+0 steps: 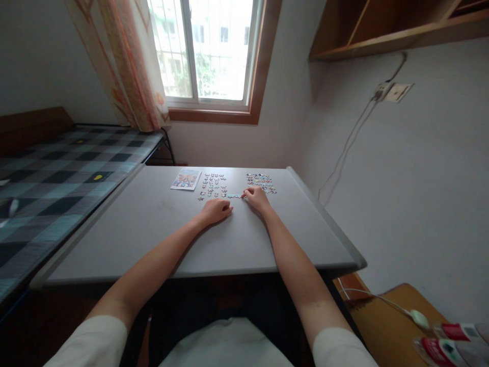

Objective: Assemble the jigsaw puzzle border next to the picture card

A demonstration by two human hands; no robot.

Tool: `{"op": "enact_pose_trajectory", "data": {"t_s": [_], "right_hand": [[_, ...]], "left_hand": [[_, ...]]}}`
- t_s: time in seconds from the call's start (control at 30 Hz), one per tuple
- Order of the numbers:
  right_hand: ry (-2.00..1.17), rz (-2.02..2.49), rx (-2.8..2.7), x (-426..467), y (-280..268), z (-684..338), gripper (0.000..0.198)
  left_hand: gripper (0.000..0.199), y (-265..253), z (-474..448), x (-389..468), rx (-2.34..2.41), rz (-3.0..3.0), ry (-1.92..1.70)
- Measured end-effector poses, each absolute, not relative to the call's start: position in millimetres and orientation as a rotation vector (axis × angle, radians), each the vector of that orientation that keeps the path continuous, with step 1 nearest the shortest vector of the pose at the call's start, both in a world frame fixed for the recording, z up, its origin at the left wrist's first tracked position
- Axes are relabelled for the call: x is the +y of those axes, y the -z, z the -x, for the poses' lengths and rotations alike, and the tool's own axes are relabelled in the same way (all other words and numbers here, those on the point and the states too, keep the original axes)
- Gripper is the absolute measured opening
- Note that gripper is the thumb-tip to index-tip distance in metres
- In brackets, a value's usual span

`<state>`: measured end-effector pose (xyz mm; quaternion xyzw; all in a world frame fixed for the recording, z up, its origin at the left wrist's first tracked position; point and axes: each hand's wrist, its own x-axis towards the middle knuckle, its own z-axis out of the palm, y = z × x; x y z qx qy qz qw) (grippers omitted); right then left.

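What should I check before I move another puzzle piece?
1. Card in sight: ok, on the table, uncovered.
2. Left hand off the strip: ok, curled on the table, nearer you.
3. Right hand at the strip: ok, fingertips by its right end.
4. Piece gripped in the right hand: cannot tell, too small.
5. Left pieces spread out: ok, mostly with gaps.
6. Right pieces spread out: not ok, crowded together.

Smooth table (153,239), softly shiny toward its far edge; near that edge, a paper sheet (186,180); past the left edge, matt cloth bedding (72,178); past the near right corner, glossy plastic bottles (445,351)
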<state>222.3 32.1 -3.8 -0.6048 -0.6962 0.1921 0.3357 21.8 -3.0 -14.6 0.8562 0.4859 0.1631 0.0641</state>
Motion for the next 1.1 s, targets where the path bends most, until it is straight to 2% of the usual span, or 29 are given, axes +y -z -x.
{"op": "enact_pose_trajectory", "data": {"t_s": [0.33,0.47,0.73,0.87,1.1], "right_hand": [[-0.497,1.602,-1.801,32.8,5.2,-222.4,0.024],[-0.404,1.634,-1.812,33.8,8.2,-218.4,0.023],[-0.256,1.484,-2.122,48.8,-0.5,-181.0,0.02],[-0.252,1.591,-2.187,63.1,-10.0,-155.7,0.017],[-0.217,1.754,-2.152,82.8,-11.6,-126.5,0.019]], "left_hand": [[0.037,11.3,-22.3,-4.4,1.456,-2.578,-0.472],[0.036,8.6,-22.2,-5.4,1.48,-2.575,-0.438],[0.034,-1.3,-7.6,1.6,1.758,-2.461,-0.266],[0.035,-8.6,10.0,10.3,1.733,-2.43,-0.17],[0.036,-20.2,24.2,13.9,1.798,-2.371,-0.223]]}}
